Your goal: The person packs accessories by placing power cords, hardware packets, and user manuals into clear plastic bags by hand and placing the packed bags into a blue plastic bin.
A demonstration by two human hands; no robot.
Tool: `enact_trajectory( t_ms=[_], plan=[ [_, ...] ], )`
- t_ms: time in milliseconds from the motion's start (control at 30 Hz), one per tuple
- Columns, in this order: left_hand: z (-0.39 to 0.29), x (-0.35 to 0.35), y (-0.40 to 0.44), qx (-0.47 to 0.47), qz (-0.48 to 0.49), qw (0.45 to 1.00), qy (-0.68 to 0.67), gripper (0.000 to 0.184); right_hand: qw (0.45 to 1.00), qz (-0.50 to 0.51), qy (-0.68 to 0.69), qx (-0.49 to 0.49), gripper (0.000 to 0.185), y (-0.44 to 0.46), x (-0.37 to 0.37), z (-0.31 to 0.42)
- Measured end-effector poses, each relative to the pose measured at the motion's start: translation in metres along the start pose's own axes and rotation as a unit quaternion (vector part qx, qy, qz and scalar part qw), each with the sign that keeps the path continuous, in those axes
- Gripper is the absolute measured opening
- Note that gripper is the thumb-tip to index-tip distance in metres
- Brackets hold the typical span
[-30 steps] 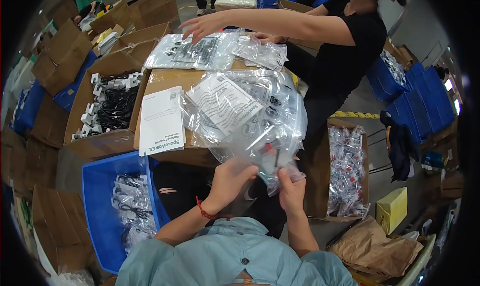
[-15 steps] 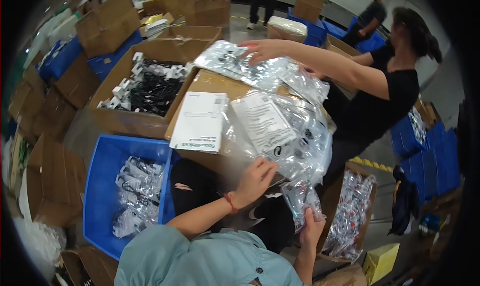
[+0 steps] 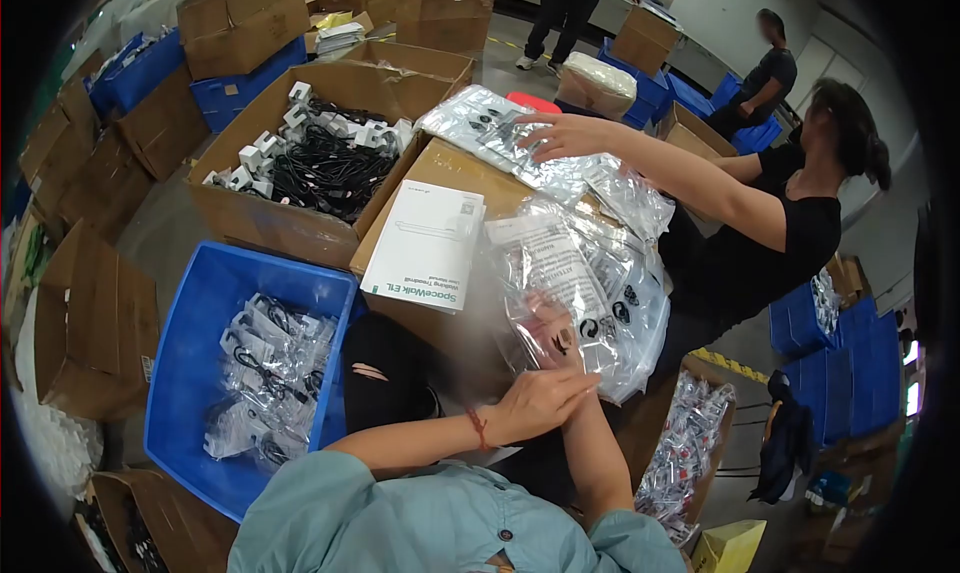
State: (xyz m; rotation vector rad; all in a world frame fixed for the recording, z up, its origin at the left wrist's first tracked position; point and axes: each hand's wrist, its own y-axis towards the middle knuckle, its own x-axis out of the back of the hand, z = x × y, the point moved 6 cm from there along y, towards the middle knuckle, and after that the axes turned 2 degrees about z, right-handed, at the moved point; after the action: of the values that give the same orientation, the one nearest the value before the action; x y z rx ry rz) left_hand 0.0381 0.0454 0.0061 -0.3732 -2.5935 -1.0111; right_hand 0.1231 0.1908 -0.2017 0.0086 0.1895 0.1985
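A clear plastic bag (image 3: pixel 508 341) with a printed sheet (image 3: pixel 560 273) in or under it lies at the near edge of a cardboard box top (image 3: pixel 445 341). My right hand (image 3: pixel 548 325) shows through the film, apparently inside the bag; its grip is blurred. With a red cord at the wrist, my left hand (image 3: pixel 540 403) has its fingers together at the bag's near edge, by my right wrist. More clear bags with black printed marks (image 3: pixel 625 348) lie to the right. White user manuals (image 3: pixel 425 243) are stacked to the left.
A blue bin (image 3: pixel 335 353) of bagged cables stands at left, below a carton (image 3: pixel 285 228) of black cables with white plugs. A carton (image 3: pixel 700 473) of bagged parts is at right. A co-worker's arm (image 3: pixel 690 178) reaches over flat silver bags (image 3: pixel 490 123).
My right hand has moved up from the lower right into the bag area. The small bagged packet it held no longer shows clearly. My left hand has shifted down and right.
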Motion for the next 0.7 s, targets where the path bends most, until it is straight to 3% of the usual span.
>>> enact_trajectory(
  t_ms=[33, 200, 300, 333, 400, 433, 467, 533, 567, 600, 633, 667, 700],
  plan=[
    [0.001, -0.001, -0.002, 0.001, -0.005, 1.0, 0.0, 0.025, 0.985, 0.052, -0.156, 0.05, 0.018, 0.008, -0.005, -0.005],
    [0.008, -0.007, -0.012, 0.008, -0.003, 0.997, -0.073, 0.024, 0.949, -0.015, -0.277, 0.148, 0.02, 0.021, -0.046, 0.059],
    [0.011, 0.004, -0.012, 0.042, 0.021, 0.993, -0.11, 0.021, 0.968, 0.013, -0.251, -0.027, 0.027, 0.026, -0.037, 0.056],
    [0.007, 0.012, -0.008, 0.046, 0.076, 0.99, -0.114, 0.021, 0.967, 0.02, -0.251, -0.03, 0.027, 0.027, -0.037, 0.065],
    [0.008, 0.033, -0.004, 0.056, 0.183, 0.974, -0.119, 0.022, 0.962, 0.076, -0.111, -0.239, 0.032, 0.021, -0.042, 0.06],
    [0.02, 0.05, -0.002, 0.051, 0.132, 0.984, -0.109, 0.024, 0.935, 0.101, -0.04, -0.339, 0.034, 0.013, -0.052, 0.059],
    [0.035, 0.067, 0.0, 0.043, 0.083, 0.991, -0.1, 0.025, 0.934, 0.105, -0.042, -0.34, 0.034, 0.009, -0.063, 0.07],
    [0.069, 0.124, 0.011, 0.043, -0.009, 0.998, -0.034, 0.02, 0.891, 0.05, -0.38, -0.243, 0.037, 0.003, -0.067, 0.107],
    [0.102, 0.155, 0.011, 0.177, -0.028, 0.984, -0.025, 0.016, 0.826, 0.007, -0.533, -0.182, 0.039, 0.001, -0.064, 0.124],
    [0.13, 0.19, 0.01, 0.117, -0.121, 0.986, 0.018, 0.016, 0.826, -0.013, -0.534, -0.182, 0.039, -0.003, -0.057, 0.122],
    [0.148, 0.228, 0.013, 0.202, -0.17, 0.962, 0.064, 0.016, 0.825, -0.047, -0.554, -0.104, 0.035, -0.005, -0.053, 0.123],
    [0.176, 0.26, 0.013, 0.183, -0.23, 0.955, 0.051, 0.017, 0.816, -0.076, -0.573, -0.026, 0.033, -0.008, -0.051, 0.122],
    [0.206, 0.286, 0.012, 0.225, -0.238, 0.944, 0.026, 0.019, 0.801, -0.097, -0.588, 0.051, 0.034, -0.011, -0.054, 0.126]
  ],
)
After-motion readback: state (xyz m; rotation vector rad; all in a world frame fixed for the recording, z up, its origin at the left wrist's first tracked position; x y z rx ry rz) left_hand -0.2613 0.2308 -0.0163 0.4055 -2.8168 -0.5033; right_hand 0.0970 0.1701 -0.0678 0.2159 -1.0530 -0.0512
